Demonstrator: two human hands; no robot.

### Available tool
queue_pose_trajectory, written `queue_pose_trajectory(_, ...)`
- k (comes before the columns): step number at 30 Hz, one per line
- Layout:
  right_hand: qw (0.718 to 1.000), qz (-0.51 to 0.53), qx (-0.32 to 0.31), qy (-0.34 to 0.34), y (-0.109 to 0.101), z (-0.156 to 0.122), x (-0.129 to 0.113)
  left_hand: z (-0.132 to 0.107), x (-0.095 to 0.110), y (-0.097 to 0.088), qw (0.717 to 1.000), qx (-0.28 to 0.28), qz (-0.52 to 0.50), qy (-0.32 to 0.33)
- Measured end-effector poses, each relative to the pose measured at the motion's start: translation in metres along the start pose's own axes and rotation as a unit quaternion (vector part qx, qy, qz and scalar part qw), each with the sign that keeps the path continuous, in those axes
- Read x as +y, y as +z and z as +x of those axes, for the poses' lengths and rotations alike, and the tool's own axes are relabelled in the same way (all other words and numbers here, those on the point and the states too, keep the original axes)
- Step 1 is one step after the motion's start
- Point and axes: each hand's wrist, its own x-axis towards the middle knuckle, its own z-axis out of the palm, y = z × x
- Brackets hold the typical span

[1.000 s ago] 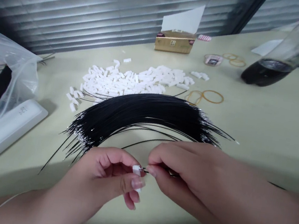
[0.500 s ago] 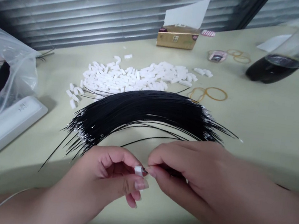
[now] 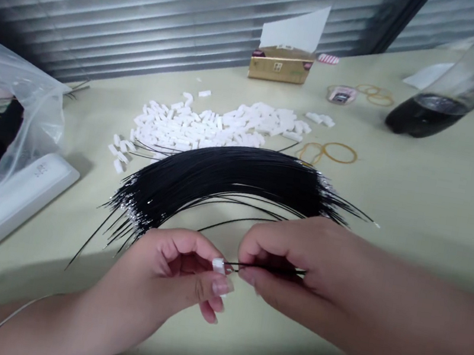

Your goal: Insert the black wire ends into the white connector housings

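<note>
Between the thumb and forefinger of my left hand [image 3: 185,274] is a small white connector housing [image 3: 218,265]. My right hand [image 3: 295,265] pinches thin black wires [image 3: 267,268] close to their ends. One wire runs into the housing's right side; a second wire's metal tip sits just beside it, and I cannot tell if it touches. Behind my hands lies a thick, curved bundle of black wires [image 3: 229,170] with shiny metal tips at both ends. A heap of loose white connector housings [image 3: 200,126] is spread just beyond the bundle.
Yellow rubber bands [image 3: 340,152] lie right of the heap. A gold box [image 3: 279,67] stands near the window blinds. A bottle of dark drink [image 3: 436,110] is at the back right. On the left are a clear plastic bag [image 3: 46,99] and a long white case [image 3: 11,208].
My right hand has drawn back slightly from the housing, so more of the wires shows between my hands. One wire now visibly enters the housing. The view has shifted a little.
</note>
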Motion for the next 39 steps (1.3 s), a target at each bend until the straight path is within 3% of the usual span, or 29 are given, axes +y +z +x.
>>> queue_pose_trajectory(39,1.000,-0.003,0.007,0.023,0.0008,0.0030,-0.0065,0.0000,0.0042,0.0061,0.999,0.016,0.023,-0.027)
